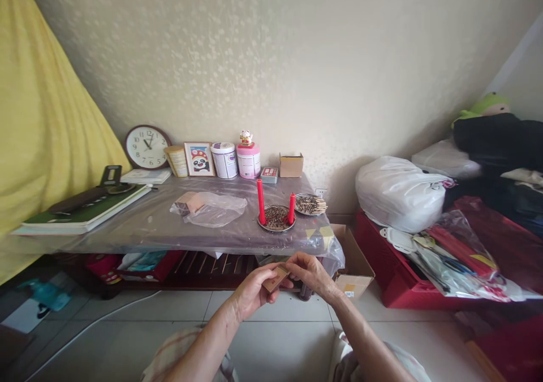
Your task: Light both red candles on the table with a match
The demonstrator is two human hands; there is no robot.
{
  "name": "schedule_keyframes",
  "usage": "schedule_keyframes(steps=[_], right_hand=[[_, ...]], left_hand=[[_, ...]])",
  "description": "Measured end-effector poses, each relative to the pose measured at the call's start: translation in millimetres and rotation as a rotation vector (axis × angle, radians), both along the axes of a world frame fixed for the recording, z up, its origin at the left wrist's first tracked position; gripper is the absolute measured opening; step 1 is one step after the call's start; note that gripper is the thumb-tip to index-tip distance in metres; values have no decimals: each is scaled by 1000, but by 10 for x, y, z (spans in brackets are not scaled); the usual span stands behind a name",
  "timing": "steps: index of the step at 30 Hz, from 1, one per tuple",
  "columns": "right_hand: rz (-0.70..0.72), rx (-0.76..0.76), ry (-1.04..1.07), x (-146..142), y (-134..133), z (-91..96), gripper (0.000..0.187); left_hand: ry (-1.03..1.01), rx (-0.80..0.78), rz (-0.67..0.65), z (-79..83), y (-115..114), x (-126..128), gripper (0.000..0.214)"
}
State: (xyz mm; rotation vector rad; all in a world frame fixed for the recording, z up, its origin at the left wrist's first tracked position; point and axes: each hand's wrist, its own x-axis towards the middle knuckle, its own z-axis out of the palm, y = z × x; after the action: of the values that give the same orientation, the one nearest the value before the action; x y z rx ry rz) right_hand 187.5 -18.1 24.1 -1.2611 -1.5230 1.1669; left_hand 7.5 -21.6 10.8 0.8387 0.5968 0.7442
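Note:
My left hand [257, 288] is closed around a small brown matchbox [275, 279], held in front of the table's edge. At the box's far right end, the fingers of my right hand [309, 273] are pinched together; what sits between the fingertips is too small to make out. Beyond my hands, two red candles [260, 202] of different heights stand upright on a round metal plate [276, 228] strewn with dark bits. A second plate [300, 196] behind it on the right holds many matchsticks [317, 205]. Neither candle shows a clear flame.
On the plastic-covered table [139, 223] lie a small cardboard block [190, 202] and a clear bag [218, 207]. A clock [147, 146], a framed picture [199, 159] and tins [248, 161] line the wall. An open carton [354, 266] and a red bin [399, 291] stand right.

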Motion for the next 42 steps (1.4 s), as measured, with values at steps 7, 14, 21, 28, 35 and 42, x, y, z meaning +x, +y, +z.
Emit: schedule_keyframes(steps=[7, 14, 21, 28, 35, 42], right_hand=[[58, -2, 31, -8, -19, 22, 19], [91, 27, -12, 3, -56, 88, 15], [79, 117, -224, 14, -49, 55, 11], [118, 258, -440, -12, -50, 24, 16], [187, 371, -559, 12, -78, 25, 21], [188, 423, -673, 7, -57, 22, 21]], left_hand=[[26, 15, 29, 3, 11, -13, 38], [72, 23, 37, -12, 27, -13, 42], [128, -23, 30, -12, 25, -2, 41], [203, 15, 66, -26, 27, 22, 39], [261, 60, 105, -85, 66, 51, 45], [271, 121, 95, -132, 85, 52, 41]])
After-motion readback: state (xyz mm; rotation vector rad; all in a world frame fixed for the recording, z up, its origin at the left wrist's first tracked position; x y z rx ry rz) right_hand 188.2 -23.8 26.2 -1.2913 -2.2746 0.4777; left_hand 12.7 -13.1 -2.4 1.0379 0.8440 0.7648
